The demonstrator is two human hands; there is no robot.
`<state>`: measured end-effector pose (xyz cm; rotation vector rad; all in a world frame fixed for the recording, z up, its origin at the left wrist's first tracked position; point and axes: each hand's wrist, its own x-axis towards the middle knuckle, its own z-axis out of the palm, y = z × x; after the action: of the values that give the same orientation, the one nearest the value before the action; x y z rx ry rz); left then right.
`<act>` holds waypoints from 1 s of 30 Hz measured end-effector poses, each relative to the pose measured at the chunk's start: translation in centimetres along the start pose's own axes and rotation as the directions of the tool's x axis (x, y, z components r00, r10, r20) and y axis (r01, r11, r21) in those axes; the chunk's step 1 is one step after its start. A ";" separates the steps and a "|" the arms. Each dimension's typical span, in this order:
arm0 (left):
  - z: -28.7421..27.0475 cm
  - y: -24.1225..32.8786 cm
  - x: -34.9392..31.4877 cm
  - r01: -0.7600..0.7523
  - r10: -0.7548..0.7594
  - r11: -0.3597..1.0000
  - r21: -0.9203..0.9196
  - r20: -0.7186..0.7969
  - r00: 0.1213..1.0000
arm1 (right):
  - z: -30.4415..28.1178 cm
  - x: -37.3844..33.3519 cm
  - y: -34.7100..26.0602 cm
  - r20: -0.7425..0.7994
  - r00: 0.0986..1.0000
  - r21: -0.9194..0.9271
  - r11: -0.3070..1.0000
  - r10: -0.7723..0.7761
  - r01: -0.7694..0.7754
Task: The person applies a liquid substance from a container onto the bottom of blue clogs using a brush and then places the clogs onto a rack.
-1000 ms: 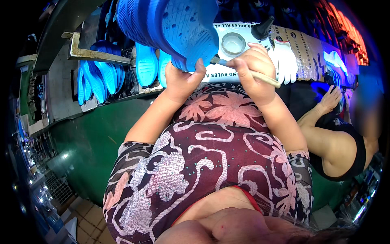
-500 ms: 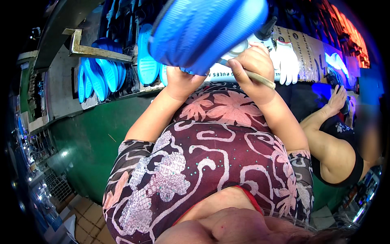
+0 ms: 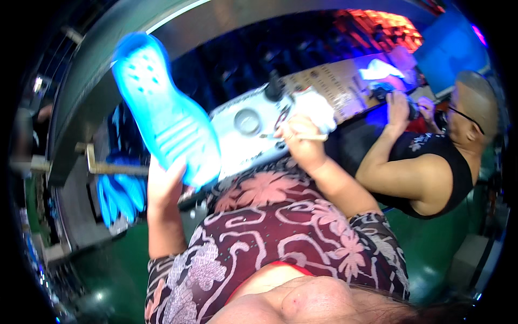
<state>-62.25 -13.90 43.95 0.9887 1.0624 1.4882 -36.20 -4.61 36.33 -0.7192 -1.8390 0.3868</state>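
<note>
My left hand (image 3: 166, 183) grips a bright blue shoe sole (image 3: 172, 119) near its lower end. The sole is raised, tilted to the left, its face with small holes and ridges toward me. My right hand (image 3: 302, 143) is closed around a slim brush (image 3: 313, 137) with a pale wooden handle. Its thin tip points left, over a white work surface (image 3: 229, 154) near a round grey dish (image 3: 248, 122). The bristles are too small to make out. Just beyond my right hand lies a white glove (image 3: 315, 108).
A black-topped container (image 3: 275, 86) stands behind the dish. Several blue soles (image 3: 120, 197) rest at the left beside a metal bracket (image 3: 116, 168). Cardboard (image 3: 334, 83) covers the bench at right. A co-worker (image 3: 426, 173) works there with both hands raised.
The sole has moved left and turned from its edge to its holed face. My right hand has come away from it, still with the brush. The view has shifted, showing more of the co-worker.
</note>
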 end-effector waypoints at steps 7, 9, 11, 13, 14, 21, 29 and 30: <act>8.7 1.2 9.2 0.248 -0.281 0.959 0.141 0.619 0.734 | -2.0 -3.1 0.0 -0.076 0.950 0.009 0.953 0.303 -0.303; 16.3 1.0 15.8 0.229 -0.170 0.973 0.019 0.729 0.664 | -3.0 -3.6 1.1 -0.085 0.950 -0.010 0.954 0.299 -0.301; 22.5 2.9 21.7 0.438 -0.182 0.849 -0.296 0.613 0.769 | -2.4 -3.4 0.0 -0.067 0.941 0.020 0.944 0.331 -0.331; 27.7 4.5 24.5 0.447 -0.166 0.692 -0.567 0.477 0.863 | -2.7 -3.6 -0.1 -0.075 0.931 0.014 0.934 0.358 -0.358; 28.7 4.5 24.6 0.424 -0.035 0.700 -0.575 0.565 0.825 | -3.0 -3.8 0.0 -0.094 0.924 0.012 0.928 0.371 -0.372; 17.9 -2.4 17.6 0.168 0.124 0.930 -0.328 0.708 0.695 | -2.3 -4.7 1.7 -0.091 0.870 0.111 0.873 0.485 -0.475; -19.0 -14.7 3.3 -0.043 0.188 0.411 0.910 -0.038 0.981 | 1.6 -4.7 1.4 0.024 0.787 0.278 0.752 0.616 -0.597; -21.4 -14.1 -2.5 0.239 0.078 0.165 0.957 -0.254 0.964 | 2.0 -5.0 0.9 -0.007 0.777 0.277 0.747 0.630 -0.604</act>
<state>-78.54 -17.78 24.39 1.5873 2.4095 0.6062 -36.56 -7.00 31.46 -1.1370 -1.3709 0.9918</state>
